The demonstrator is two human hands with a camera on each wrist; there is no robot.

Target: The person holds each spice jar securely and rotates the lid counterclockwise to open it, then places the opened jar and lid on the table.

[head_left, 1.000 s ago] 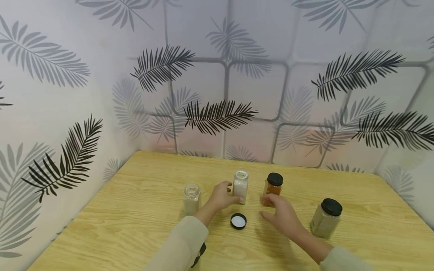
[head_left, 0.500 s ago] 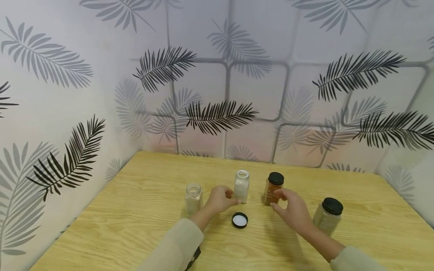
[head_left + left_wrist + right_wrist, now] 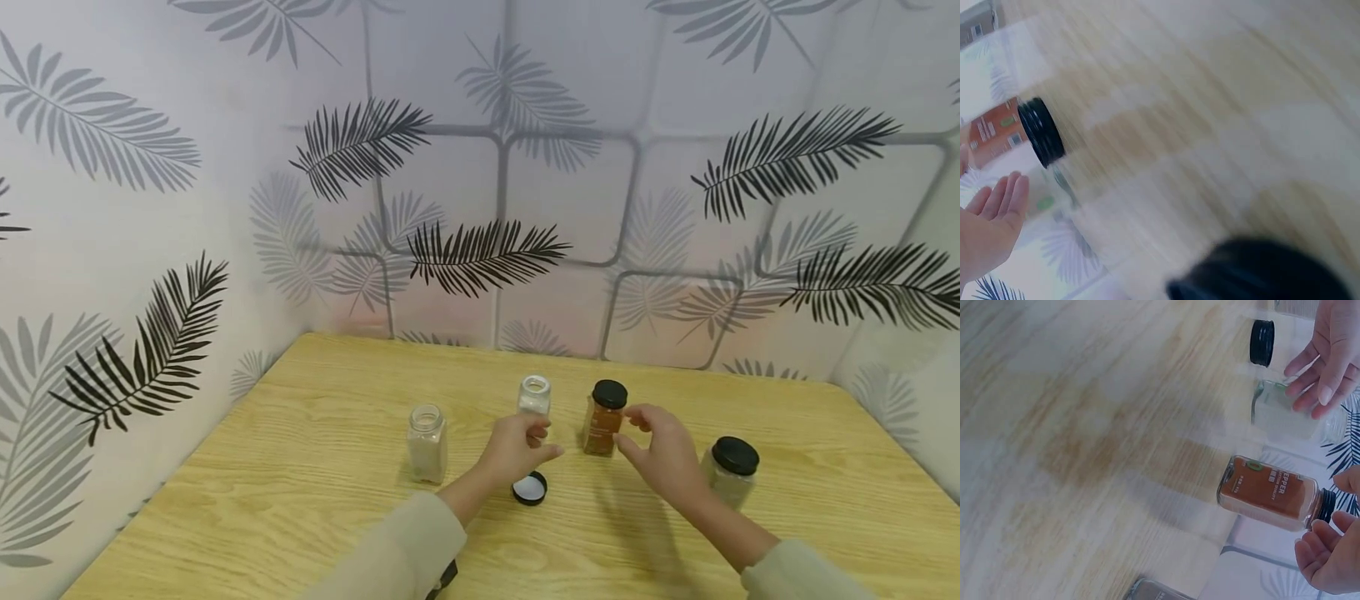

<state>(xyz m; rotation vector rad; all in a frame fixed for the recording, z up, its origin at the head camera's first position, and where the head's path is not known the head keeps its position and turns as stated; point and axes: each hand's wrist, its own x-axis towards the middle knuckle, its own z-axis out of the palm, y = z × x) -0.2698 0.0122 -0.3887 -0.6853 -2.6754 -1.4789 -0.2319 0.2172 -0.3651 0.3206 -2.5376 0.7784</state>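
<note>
My left hand point(image 3: 516, 450) hovers in front of an open glass jar of white powder point(image 3: 533, 395), fingers loosely bent and thumb stretched out. Its fingers partly cover that jar, and they hold nothing. Just below, a loose black lid point(image 3: 529, 488) lies on the table with its white inside facing up. My right hand point(image 3: 663, 458) is at the right side of a pepper jar point(image 3: 602, 433) with orange-brown contents and a black cap point(image 3: 1326, 505). Thumb and fingers are spread near this cap in the right wrist view; I see no grip on it.
Another uncapped jar point(image 3: 427, 446) with pale contents stands to the left. A black-capped jar point(image 3: 731, 467) is partly behind my right forearm. The wooden table point(image 3: 315, 433) meets a leaf-patterned wall at the back. A blurred dark object point(image 3: 1260, 272) fills the left wrist view's lower edge.
My right hand has moved from in front of the pepper jar to its right side. My left hand has shifted from the white-powder jar's left side to in front of it. The jars stay put.
</note>
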